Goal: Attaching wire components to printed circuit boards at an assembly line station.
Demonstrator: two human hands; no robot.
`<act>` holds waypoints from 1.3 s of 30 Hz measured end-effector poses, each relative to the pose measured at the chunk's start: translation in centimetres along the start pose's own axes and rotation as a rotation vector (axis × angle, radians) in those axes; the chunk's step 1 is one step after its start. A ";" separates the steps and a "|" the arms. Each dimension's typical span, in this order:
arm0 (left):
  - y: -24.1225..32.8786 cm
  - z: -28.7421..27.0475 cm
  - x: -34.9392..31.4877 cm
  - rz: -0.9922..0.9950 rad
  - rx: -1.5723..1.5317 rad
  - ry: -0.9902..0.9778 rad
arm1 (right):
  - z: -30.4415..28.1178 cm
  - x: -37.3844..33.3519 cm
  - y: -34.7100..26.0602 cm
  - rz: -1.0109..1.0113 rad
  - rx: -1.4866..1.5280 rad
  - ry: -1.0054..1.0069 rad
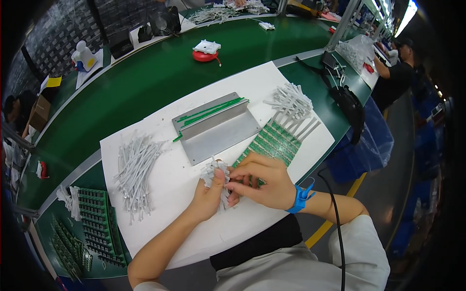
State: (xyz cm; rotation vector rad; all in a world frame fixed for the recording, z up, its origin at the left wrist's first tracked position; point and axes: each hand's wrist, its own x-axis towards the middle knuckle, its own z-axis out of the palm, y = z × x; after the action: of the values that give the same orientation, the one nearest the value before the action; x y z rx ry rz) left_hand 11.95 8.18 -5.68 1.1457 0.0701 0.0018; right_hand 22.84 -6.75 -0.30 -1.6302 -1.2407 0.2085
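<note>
My left hand (209,195) is closed around a small bundle of short white cables (213,169), the thumb pressed on top. Right beside it, my right hand (259,179) has its fingers drawn together against the bundle; what they pinch is hidden. A blue wrist strap (298,199) circles my right wrist. Partly under the right hand lies a panel of small green circuit boards (274,140), with flat white cables (296,123) reaching out from its far edge. Beyond the hands, a grey metal fixture (218,133) with an upright ledge carries thin green strips (211,110).
White paper (170,194) covers the worktop. One pile of white cables (137,169) lies left, another (291,99) far right. More circuit board panels (97,223) sit at the left edge. A green conveyor belt (160,72) carries a red and white part (206,51). A black cable (338,228) hangs by my right arm.
</note>
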 end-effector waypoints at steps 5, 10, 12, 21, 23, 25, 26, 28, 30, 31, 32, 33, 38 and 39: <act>0.0 0.0 0.0 -0.024 0.013 0.021 | 0.8 -0.1 0.0 0.074 0.048 0.010; -1.0 -0.3 -0.1 -0.068 0.016 0.111 | 1.3 -0.2 0.0 0.109 0.081 -0.021; -1.8 -0.8 0.3 0.026 -0.009 0.180 | 1.2 -0.2 -0.4 0.197 0.088 -0.044; -1.7 -2.5 0.1 0.524 0.337 0.407 | -5.1 1.8 2.5 0.375 0.640 0.108; -0.4 -2.0 -0.5 0.427 0.813 0.358 | -7.8 2.5 3.1 0.512 0.438 0.017; 0.3 -2.2 0.5 0.589 1.013 0.192 | -9.7 2.9 5.3 0.476 0.219 -0.090; 0.3 -2.3 0.7 0.748 1.205 0.015 | -10.0 3.1 5.5 0.478 0.218 -0.092; -0.1 -2.0 0.8 0.698 1.251 -0.040 | -10.4 3.6 5.7 0.261 -0.305 -0.094; -0.1 -1.6 0.8 0.691 1.346 -0.092 | -11.2 3.9 5.9 0.241 -0.382 -0.161; -0.2 -1.7 0.8 0.690 1.343 -0.091 | -11.5 4.0 6.0 0.218 -0.456 -0.227; -0.2 -1.9 0.7 0.656 1.342 -0.090 | -11.6 4.2 6.0 0.221 -0.459 -0.227; -0.2 -2.0 0.7 0.622 1.340 -0.089 | -11.7 4.3 6.1 0.250 -0.536 -0.304; -0.2 -1.9 0.6 0.591 1.346 -0.092 | -11.8 4.8 7.4 0.272 -0.731 -0.387; -0.3 -1.8 0.6 0.598 1.351 -0.091 | -11.8 5.2 7.3 0.283 -0.751 -0.408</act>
State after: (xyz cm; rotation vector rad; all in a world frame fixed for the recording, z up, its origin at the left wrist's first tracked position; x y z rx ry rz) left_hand 12.48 9.75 -6.75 2.4730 -0.4202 0.4982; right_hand 37.34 -9.36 1.46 -2.5109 -1.4901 0.2798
